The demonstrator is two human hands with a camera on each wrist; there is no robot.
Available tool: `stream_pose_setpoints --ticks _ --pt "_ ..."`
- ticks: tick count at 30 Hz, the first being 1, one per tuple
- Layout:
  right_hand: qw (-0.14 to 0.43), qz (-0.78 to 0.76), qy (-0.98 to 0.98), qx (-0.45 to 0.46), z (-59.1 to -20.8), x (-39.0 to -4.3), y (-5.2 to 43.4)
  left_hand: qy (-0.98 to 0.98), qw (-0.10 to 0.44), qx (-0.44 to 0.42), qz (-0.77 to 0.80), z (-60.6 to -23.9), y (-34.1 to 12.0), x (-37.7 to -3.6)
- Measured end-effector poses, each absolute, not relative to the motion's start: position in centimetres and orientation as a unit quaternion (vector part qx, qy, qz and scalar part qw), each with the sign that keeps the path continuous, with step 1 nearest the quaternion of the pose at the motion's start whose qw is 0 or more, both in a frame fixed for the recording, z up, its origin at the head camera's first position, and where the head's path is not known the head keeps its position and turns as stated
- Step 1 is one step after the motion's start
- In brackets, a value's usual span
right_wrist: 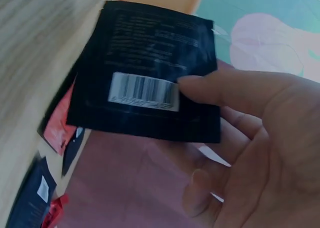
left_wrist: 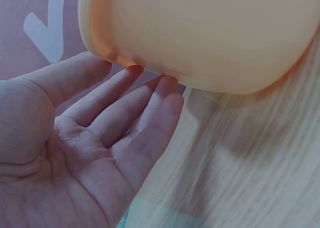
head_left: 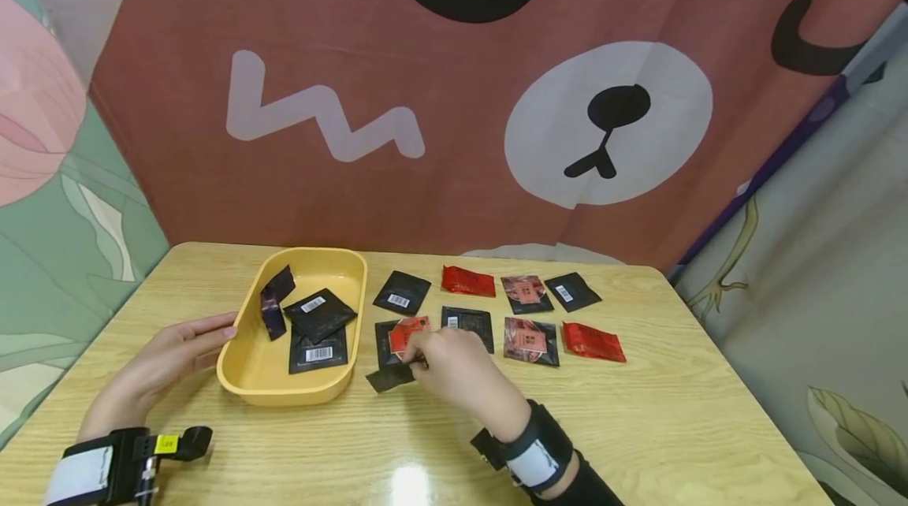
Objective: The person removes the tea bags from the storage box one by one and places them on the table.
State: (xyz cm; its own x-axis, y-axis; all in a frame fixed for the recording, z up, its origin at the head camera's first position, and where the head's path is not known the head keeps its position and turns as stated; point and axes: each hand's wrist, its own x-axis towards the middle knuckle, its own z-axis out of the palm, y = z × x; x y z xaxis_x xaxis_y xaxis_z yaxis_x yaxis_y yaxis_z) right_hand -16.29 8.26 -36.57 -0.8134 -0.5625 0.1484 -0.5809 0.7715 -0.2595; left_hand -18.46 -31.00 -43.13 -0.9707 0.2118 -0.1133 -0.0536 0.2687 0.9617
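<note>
My right hand (head_left: 461, 372) pinches a flat black sachet (right_wrist: 145, 53) between thumb and fingers, its barcode side facing the right wrist camera. In the head view this sachet is seen nearly edge-on, just right of the yellow tray (head_left: 291, 396). My left hand (head_left: 166, 360) is at the tray's left side, fingertips touching the outer wall near the rim, palm turned up in the left wrist view. Inside the tray lie two black sachets with barcodes, one (head_left: 322, 317) overlapping the other (head_left: 318, 356). A folded dark purple packet (head_left: 272, 305) leans at the tray's left wall.
Right of the tray, sachets lie in two rough rows. The back row has black (head_left: 402, 292), red (head_left: 468, 281), pink-and-black (head_left: 526, 293) and black ones. In front are a black-and-red sachet (head_left: 407, 330), partly behind my right hand, and several others. A bear-print curtain (head_left: 355, 199) borders the table.
</note>
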Motion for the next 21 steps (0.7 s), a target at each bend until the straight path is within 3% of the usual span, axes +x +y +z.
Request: stream_pose_setpoints --ticks 7,21 --pt "0.027 0.097 -0.94 0.325 -37.3 -16.2 8.0 0.79 0.112 0.041 0.602 -43.1 -31.0 -18.4" --pt "-0.1 0.014 -0.942 0.32 -36.7 -14.5 7.6 0.799 0.111 0.033 0.59 -42.9 -30.8 -18.4"
